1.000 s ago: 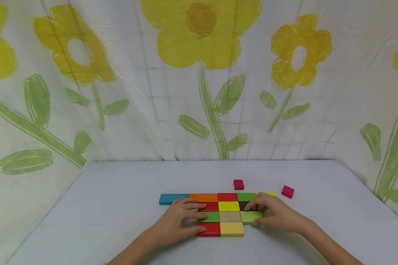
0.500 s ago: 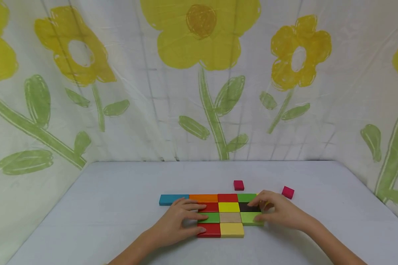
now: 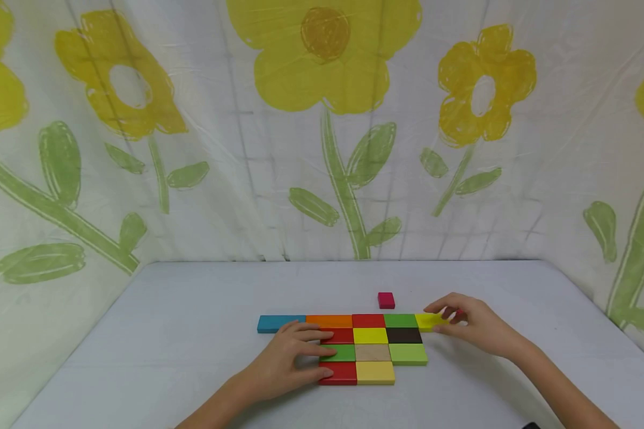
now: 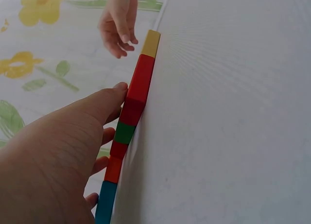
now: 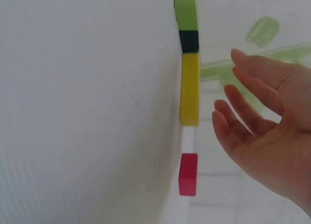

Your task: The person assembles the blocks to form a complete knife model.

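Note:
My left hand (image 3: 287,363) lies with fingers extended on the left side of a flat patch of coloured blocks. Its fingertips touch a red block (image 3: 341,374), a green block (image 3: 346,354) and another red block (image 3: 341,335). In the head view, my right hand (image 3: 480,326) is by the right end of the back row, over the yellow block (image 3: 428,322). From the right wrist it appears raised off the table, fingers loosely bent, holding nothing. A small crimson block (image 5: 188,175) stands apart beyond the yellow one; in the head view the hand mostly hides it.
The patch continues with blue (image 3: 281,324), orange (image 3: 330,321), black (image 3: 404,335), light green (image 3: 408,354), tan (image 3: 374,353) and pale yellow (image 3: 375,372) blocks. Another crimson block (image 3: 386,300) sits behind the back row. A flowered curtain (image 3: 236,179) borders the table (image 3: 182,298).
My right hand has left the black and light green blocks and moved right and away from me, towards the crimson block. The left hand has stayed still.

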Demonstrator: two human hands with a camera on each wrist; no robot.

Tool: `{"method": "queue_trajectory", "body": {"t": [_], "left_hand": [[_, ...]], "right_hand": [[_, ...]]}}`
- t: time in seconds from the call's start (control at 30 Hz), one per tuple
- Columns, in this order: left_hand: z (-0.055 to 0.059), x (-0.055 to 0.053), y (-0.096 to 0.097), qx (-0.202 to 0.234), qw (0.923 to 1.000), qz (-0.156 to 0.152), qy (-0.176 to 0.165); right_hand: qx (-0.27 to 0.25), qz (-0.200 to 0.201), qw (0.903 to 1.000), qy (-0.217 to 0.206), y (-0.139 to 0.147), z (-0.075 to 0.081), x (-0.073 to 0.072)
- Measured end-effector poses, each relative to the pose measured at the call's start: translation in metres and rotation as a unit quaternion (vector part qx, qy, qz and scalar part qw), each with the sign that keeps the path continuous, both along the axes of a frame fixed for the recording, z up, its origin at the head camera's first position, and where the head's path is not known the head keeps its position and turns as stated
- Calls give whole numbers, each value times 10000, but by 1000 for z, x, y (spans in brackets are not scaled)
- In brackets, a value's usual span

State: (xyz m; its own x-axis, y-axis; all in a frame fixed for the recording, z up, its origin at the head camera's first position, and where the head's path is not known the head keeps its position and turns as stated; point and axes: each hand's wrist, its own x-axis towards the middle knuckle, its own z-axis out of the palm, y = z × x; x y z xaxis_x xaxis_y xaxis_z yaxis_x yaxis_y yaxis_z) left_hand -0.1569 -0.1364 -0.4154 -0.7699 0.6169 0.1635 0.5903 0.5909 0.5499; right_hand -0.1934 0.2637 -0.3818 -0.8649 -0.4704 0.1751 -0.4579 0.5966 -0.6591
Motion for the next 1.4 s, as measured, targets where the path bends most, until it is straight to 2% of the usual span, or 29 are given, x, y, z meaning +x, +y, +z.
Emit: {"method": "queue_trajectory", "body": {"t": [0.27,0.43,0.53,0.8,1.13,1.4], "left_hand": [[-3,1,-1,94,10000,11,-27],[-4,1,-1,130,9999,21,-22],[-6,1,-1,158,9999,32,-18],[-6,0,-2,174,9998,15,27],[-5,-1,-2,140,9999,-21,39],[-4,-1,-2,158,9999,-5,24]], "right_hand": [[229,-692,9968,324,34,1,-9],[425,-1005,9938,204,55,-3,-14],[507,-913,9945,49,62,-6,-17],[563,-731,9932,-708,67,-8,-22],[570,-512,9907,-1123,70,-7,-22],[515,-84,9919,-1162,72,-9,-24]]}}
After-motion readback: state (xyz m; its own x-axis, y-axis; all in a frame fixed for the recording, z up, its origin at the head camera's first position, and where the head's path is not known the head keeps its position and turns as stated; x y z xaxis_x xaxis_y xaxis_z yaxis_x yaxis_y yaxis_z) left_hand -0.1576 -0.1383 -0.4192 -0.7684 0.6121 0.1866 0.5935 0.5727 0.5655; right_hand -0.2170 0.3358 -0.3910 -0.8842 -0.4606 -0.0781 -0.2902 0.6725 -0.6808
